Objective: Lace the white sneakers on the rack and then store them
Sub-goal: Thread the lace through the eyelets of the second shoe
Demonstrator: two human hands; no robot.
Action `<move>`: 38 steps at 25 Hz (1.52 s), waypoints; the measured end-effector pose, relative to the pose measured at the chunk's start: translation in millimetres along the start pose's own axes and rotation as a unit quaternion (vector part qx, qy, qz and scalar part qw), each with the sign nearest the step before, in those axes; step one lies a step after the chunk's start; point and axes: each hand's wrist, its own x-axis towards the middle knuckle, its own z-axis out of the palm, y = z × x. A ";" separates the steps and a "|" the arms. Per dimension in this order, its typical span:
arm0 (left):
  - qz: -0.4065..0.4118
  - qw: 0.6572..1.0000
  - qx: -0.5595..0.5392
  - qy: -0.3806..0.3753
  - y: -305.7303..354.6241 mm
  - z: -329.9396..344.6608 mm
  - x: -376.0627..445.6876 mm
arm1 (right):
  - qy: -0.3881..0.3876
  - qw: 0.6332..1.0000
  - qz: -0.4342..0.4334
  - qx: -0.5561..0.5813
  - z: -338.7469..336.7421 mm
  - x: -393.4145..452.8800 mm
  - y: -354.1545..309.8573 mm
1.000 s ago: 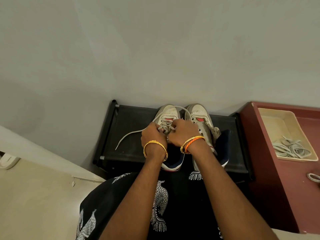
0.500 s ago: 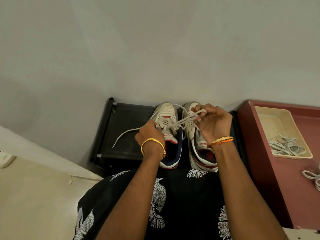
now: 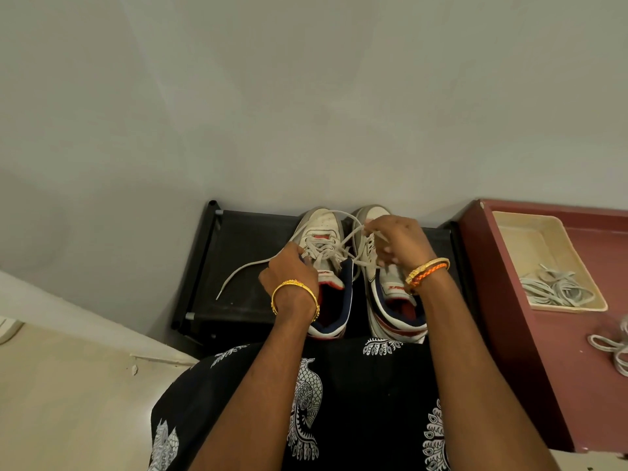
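Note:
Two white sneakers with navy and red collars stand side by side on the black rack [image 3: 244, 253], toes toward the wall. My left hand [image 3: 289, 273] rests against the left sneaker [image 3: 321, 232] at its laces, fingers curled on the lace by the eyelets. A loose lace end [image 3: 244, 268] trails left across the rack top. My right hand [image 3: 394, 239] hovers over the right sneaker [image 3: 390, 300] and pinches the other lace end, pulled taut up and to the right from the left sneaker.
A maroon cabinet [image 3: 509, 334] stands to the right of the rack. On it sits a cream tray [image 3: 530, 239] holding several spare laces [image 3: 557, 287]; another loose lace [image 3: 611, 348] lies beside it. The wall rises right behind the rack. My black patterned clothing fills the foreground.
My right hand moved from the left sneaker's laces out to the right, drawing the lace end taut over the right sneaker. The left hand stayed at the eyelets.

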 end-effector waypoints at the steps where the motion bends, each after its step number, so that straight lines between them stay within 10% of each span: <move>1: 0.000 1.000 0.000 0.001 -0.3 -0.5 -0.3 | -0.019 0.995 0.022 -0.091 4.0 -0.8 0.9; 6: -0.002 1.000 0.000 0.003 -2.0 -1.3 0.2 | -0.075 0.914 0.065 -0.392 10.0 -3.5 -8.5; 10: 0.003 1.000 0.012 0.007 -1.4 0.6 0.9 | -0.075 0.994 -0.078 0.026 -10.9 -13.0 -27.8; 14: 0.011 1.000 0.019 0.019 -0.9 1.0 -0.9 | -0.049 0.915 -0.111 0.385 -31.5 -16.2 -38.9; 23: 0.013 0.999 0.021 0.023 -0.8 0.8 -0.1 | -0.124 0.836 -0.111 0.522 -44.6 -25.9 -47.1; 27: 0.012 0.999 0.024 0.019 0.3 0.5 0.2 | -0.117 0.895 -0.021 0.430 -48.5 -30.5 -54.3; 33: 0.011 1.000 0.022 0.018 1.7 0.2 -0.3 | -0.058 0.827 -0.225 0.513 -73.1 -56.9 -80.4; 38: 0.044 0.999 0.009 0.021 -0.7 1.6 0.0 | 0.084 0.904 -0.106 0.405 -74.6 -37.9 -60.3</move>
